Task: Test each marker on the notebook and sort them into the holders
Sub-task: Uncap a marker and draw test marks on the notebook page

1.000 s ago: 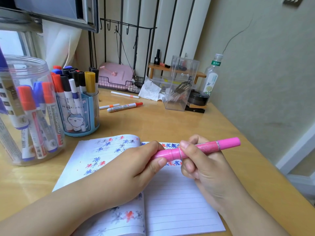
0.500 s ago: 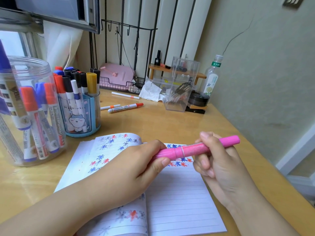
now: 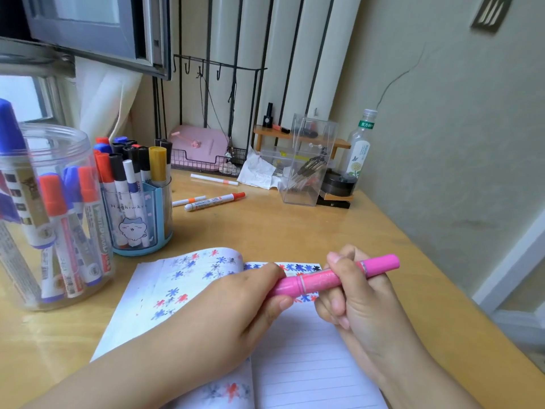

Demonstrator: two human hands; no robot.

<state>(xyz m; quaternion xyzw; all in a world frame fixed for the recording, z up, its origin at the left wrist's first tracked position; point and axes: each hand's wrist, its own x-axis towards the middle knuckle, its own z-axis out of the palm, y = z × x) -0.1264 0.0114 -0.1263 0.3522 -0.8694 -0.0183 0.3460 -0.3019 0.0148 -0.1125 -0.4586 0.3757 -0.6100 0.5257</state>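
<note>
Pink plastic, a thick marker (image 3: 330, 278) is held level just above the open lined notebook (image 3: 298, 361), gripped at its near-left end by the left hand (image 3: 236, 308) and around its barrel by the right hand (image 3: 354, 296). Since a second ago the right hand's fingers have been shifted along the barrel and are now curled tightly round it, while the left-hand grip is unchanged; a cap is judged about to be pulled off, so that the marker can be tested. Red and blue star-shaped scribbles are seen on the pages. At far left on the yellow wooden surface (image 3: 295, 228), a clear plastic jar (image 3: 50, 219) and a blue round holder (image 3: 141, 214) are already filled with markers. Three loose white markers (image 3: 213, 200) are left lying beyond.
</note>
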